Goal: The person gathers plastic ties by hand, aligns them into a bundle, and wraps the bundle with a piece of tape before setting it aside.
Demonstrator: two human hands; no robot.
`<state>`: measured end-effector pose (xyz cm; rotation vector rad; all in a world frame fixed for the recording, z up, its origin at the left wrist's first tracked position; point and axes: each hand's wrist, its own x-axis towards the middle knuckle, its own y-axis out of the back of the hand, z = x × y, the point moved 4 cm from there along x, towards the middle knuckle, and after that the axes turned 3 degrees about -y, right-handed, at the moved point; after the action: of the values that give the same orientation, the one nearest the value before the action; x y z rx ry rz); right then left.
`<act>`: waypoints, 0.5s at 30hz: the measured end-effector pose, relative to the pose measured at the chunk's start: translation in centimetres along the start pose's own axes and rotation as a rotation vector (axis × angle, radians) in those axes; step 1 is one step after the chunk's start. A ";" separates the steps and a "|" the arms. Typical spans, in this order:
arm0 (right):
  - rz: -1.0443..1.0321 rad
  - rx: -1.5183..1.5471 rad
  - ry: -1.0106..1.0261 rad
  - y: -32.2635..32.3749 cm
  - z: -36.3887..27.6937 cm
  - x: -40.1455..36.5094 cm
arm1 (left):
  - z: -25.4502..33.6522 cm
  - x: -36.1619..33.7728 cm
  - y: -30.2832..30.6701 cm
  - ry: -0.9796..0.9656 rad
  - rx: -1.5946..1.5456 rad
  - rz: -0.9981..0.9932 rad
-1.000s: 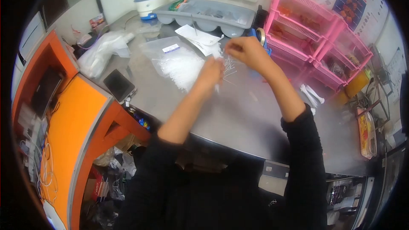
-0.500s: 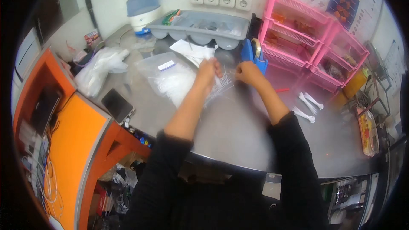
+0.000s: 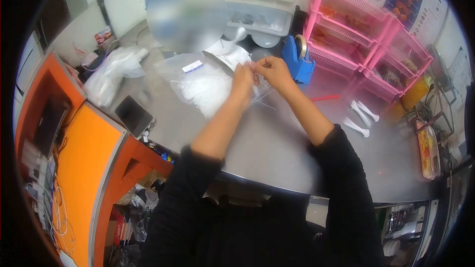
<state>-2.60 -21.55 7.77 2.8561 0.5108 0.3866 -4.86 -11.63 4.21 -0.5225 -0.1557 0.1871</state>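
My left hand is closed around a small bundle of white cable ties, mostly hidden by the fingers. My right hand meets it at the fingertips and pinches something too small to make out at the bundle's upper end. Under and beside the hands lie loose white cable ties. To the left, a clear plastic bag with a label spills a heap of white cable ties. A blue tape dispenser with a roll of tape stands just beyond my right hand.
Several tied white bundles and a red stick-like item lie on the metal table at right. Pink drawers stand behind. A grey tray is partly behind a blurred patch; a phone-like device lies left.
My right hand has moved left from beside the tape dispenser to my left hand, and their fingertips now meet. My left hand still grips the bundle. The camera view has shifted slightly.
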 end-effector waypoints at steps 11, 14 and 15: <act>-0.024 -0.604 0.056 2.9 2.6 1.2 | 1.2 0.7 1.4 -0.096 0.028 0.109; -0.054 -0.984 0.057 2.3 2.4 -0.5 | 1.7 0.3 1.1 -0.081 -0.060 0.114; -0.033 -1.010 0.036 2.4 2.8 -0.3 | 1.8 0.1 0.9 -0.071 -0.086 0.110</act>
<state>-1.29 -24.28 5.72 1.8655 0.2483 0.5031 -5.22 -10.00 5.33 -0.6114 -0.2048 0.3073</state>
